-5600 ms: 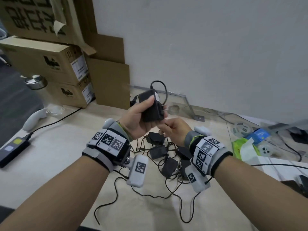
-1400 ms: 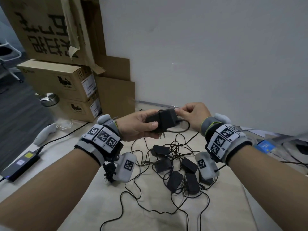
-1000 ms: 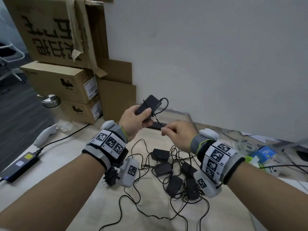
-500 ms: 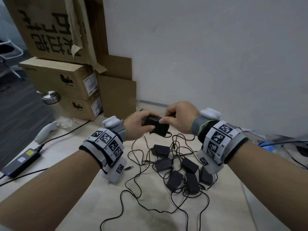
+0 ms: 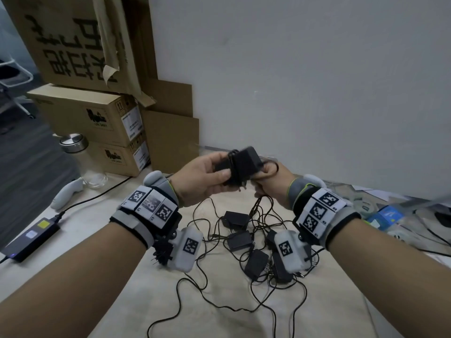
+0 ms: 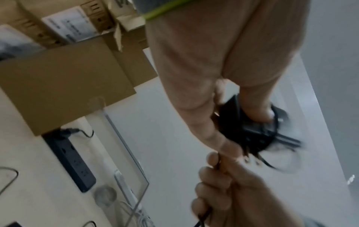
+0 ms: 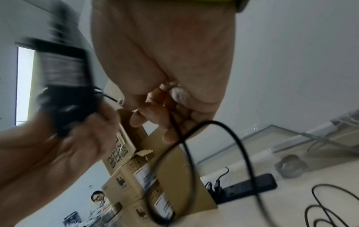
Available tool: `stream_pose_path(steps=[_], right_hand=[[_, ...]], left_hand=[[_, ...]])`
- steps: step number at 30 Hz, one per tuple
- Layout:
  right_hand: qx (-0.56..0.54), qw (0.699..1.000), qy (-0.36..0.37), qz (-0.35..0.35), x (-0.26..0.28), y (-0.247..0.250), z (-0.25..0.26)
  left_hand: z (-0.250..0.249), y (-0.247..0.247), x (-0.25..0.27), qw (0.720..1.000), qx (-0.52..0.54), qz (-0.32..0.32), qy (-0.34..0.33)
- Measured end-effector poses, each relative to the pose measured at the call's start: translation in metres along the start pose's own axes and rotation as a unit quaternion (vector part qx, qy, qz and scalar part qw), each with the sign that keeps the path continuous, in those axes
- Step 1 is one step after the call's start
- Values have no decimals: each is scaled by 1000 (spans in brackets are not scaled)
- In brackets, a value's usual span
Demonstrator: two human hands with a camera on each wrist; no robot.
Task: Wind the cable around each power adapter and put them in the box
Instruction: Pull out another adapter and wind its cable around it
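At the far left, three cardboard boxes (image 5: 80, 115) stood stacked against the wall, which of them was meant to receive the adapters I could not tell. The left hand (image 5: 202, 178) curled its fingers round one black adapter (image 5: 240, 165), held up clear of the table so the cord could pass freely around its body; several turns already lay across it. Just right of it, the right hand (image 5: 271, 181) pinched the cable (image 7: 239, 147) (a slack loop hung below the fingers), likely keeping tension for the next turn. On the table (image 5: 158, 301) below, between the wrists, a tangled heap of adapters (image 5: 253, 242) waited: five or perhaps six, since cords and the wrist cameras hid some.
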State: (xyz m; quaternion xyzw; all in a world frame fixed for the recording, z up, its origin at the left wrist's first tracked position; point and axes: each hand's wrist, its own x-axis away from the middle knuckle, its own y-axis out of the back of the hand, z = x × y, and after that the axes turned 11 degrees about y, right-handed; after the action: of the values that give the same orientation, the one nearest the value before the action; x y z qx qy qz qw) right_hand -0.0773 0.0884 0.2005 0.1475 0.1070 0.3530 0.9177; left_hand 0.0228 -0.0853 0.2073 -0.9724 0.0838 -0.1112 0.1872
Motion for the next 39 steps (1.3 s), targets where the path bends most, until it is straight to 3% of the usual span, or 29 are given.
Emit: stream_pose_path(steps=[3, 6, 15, 17, 21, 24, 28, 30, 32, 39], right_hand=[[-31, 998, -31, 33, 8, -12, -3], [50, 992, -25, 112, 14, -20, -11], [207, 963, -62, 162, 21, -19, -13], [251, 950, -59, 173, 22, -18, -10], [245, 962, -5, 119, 17, -15, -3], [158, 987, -7, 40, 14, -14, 2], [250, 967, 52, 22, 13, -13, 15], [295, 952, 82, 19, 8, -11, 18], [314, 944, 101, 4, -1, -5, 13], [225, 969, 83, -61, -5, 7, -9]], left_hand=[[2, -1, -8, 991, 39, -114, -56], [5, 0, -13, 975, -10, -201, -97], [-8, 9, -14, 938, 68, -303, -154], [-4, 15, -15, 922, -30, -354, -154], [8, 36, -18, 837, -316, -425, -135], [13, 47, -15, 800, -418, -420, -96], [22, 47, -14, 779, -505, -371, -14], [26, 43, -13, 782, -534, -320, 5], [28, 40, -12, 806, -530, -263, 9], [10, 28, 4, 928, -364, -74, 23]])
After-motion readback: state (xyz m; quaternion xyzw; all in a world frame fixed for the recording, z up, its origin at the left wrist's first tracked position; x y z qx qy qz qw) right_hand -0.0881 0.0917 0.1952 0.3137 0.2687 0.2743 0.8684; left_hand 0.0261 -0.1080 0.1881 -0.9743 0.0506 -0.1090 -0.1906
